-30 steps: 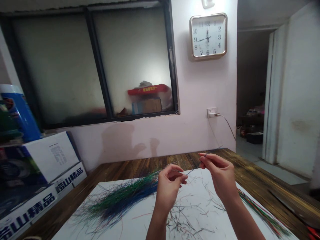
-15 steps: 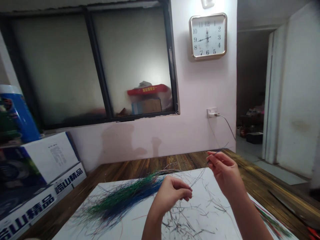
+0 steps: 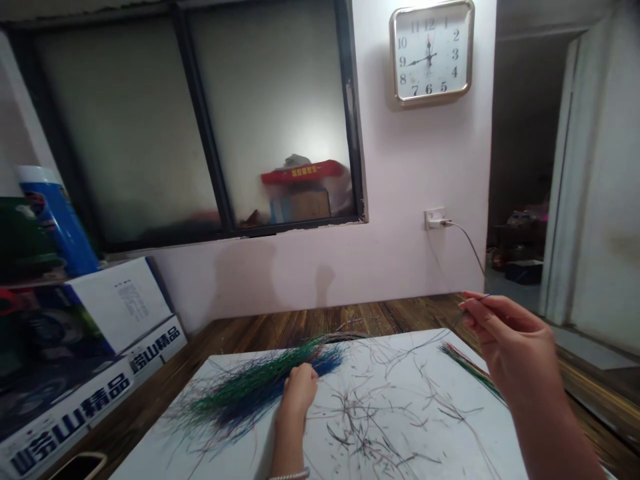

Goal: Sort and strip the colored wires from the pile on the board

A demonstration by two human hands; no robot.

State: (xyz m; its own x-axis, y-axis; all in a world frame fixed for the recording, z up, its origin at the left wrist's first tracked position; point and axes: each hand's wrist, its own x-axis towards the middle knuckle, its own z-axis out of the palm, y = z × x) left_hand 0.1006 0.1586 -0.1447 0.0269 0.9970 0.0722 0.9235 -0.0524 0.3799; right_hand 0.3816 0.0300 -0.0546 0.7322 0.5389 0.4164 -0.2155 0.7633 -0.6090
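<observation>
Curled shut, the left hand (image 3: 299, 393) sits on the near edge of a bundle of thin green and blue wires (image 3: 260, 390), though whether it pinches any strands cannot be told; a beaded bracelet (image 3: 289, 476) circles that wrist. The right hand (image 3: 510, 333) is raised well apart, off to the right, pinching a thin wire (image 3: 477, 299) between thumb and fingertips. Far left, a blue canister (image 3: 57, 227) stands above white boxes with blue lettering (image 3: 75, 407), which lean beside a wooden table (image 3: 300, 327). Behind them is a dark-framed frosted window (image 3: 265, 113). The bundle lies fanned out on a white board (image 3: 480, 427) that covers the table, its strands pointing left and right. Loose wire snippets (image 3: 375, 427) are scattered across the board to its right, and a smaller red and green bundle (image 3: 470, 370) lies further right, under the raised hand. On the far wall, a square clock (image 3: 431, 53) hangs above a wall socket (image 3: 435, 218) with a plugged-in cable (image 3: 467, 243). Far right, a white door (image 3: 595, 180) stands beside a dim doorway (image 3: 520, 133).
</observation>
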